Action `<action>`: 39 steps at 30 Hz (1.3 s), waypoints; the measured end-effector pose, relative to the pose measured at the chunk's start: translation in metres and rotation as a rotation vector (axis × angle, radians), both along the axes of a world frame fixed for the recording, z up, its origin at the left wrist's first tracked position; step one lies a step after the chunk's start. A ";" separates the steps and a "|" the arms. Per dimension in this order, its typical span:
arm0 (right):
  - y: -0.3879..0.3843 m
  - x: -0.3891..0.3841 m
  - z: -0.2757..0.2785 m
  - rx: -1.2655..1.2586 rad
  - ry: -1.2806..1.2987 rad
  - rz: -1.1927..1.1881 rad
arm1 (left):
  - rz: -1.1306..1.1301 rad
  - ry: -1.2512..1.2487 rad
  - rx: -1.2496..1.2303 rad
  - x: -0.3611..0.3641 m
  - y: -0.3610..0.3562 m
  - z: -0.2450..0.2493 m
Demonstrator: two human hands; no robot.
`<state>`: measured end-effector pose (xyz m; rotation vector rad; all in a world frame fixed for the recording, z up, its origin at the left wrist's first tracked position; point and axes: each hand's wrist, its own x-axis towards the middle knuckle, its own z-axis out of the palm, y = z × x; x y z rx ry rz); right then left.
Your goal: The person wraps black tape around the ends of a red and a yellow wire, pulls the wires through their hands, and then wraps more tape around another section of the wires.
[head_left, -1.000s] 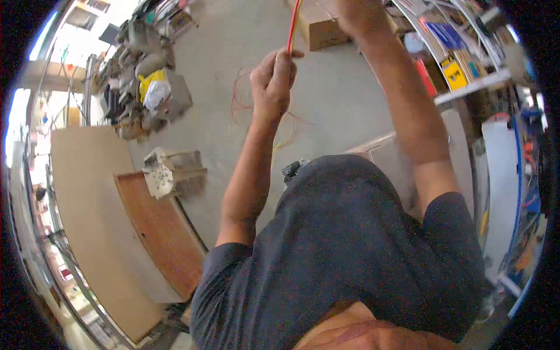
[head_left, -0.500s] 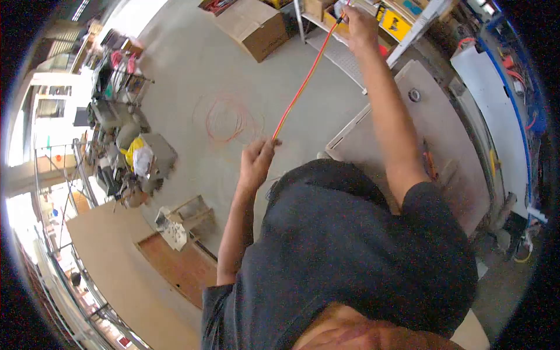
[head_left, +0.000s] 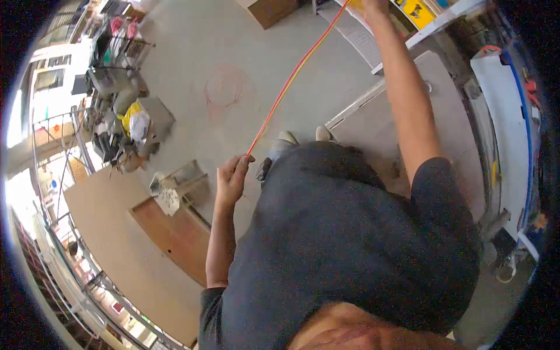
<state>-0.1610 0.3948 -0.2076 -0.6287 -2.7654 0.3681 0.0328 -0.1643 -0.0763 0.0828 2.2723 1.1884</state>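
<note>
A bundle of thin red and yellow wires (head_left: 291,79) runs taut and slanting between my two hands. My left hand (head_left: 233,176), low and to the left, pinches its lower end between closed fingers. Up at the top edge, my right hand (head_left: 375,8) is stretched out far forward at the upper end of the bundle. Its fingertips and the end of the wires there are cut off by the frame. On the floor beyond lies a loose coil of thin reddish wire (head_left: 224,90), blurred.
A brown-grey table (head_left: 431,122) stands at my right, close to a metal shelf (head_left: 356,44). A cardboard box (head_left: 271,11) sits ahead on the floor. Bags and clutter (head_left: 137,122) are heaped at left, near a large wooden board (head_left: 116,233). My shoes (head_left: 286,138) show below.
My left hand has moved down and left, and my right hand up and right to the frame's edge. The wires between them show a longer stretch. The view has shifted slightly.
</note>
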 end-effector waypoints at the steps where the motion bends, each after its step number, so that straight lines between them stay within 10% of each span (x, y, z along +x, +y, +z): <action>1: 0.001 -0.030 -0.032 -0.247 0.472 -0.344 | -0.012 0.001 0.013 0.000 -0.005 -0.003; 2: -0.002 -0.046 -0.049 -0.496 0.940 -0.694 | 0.000 -0.002 0.010 0.000 -0.004 -0.002; 5: -0.031 -0.027 -0.043 -0.788 0.690 -0.617 | -0.025 -0.318 0.168 0.016 0.014 0.025; 11: -0.025 -0.045 -0.037 -1.003 0.847 -0.496 | 0.058 -0.330 0.259 0.003 0.002 -0.021; 16: -0.068 -0.011 -0.030 -1.142 0.486 -0.228 | 0.233 -0.284 0.342 -0.015 0.030 -0.032; 22: -0.114 0.105 -0.087 -0.626 -0.219 0.129 | 0.400 -0.224 0.386 -0.037 0.047 -0.054; 31: -0.063 0.324 -0.090 -0.073 0.079 -0.504 | 0.453 -0.225 0.393 -0.048 0.048 -0.069; 39: 0.003 0.337 -0.090 0.080 -0.083 -0.576 | 0.247 -0.073 0.284 -0.052 0.066 -0.052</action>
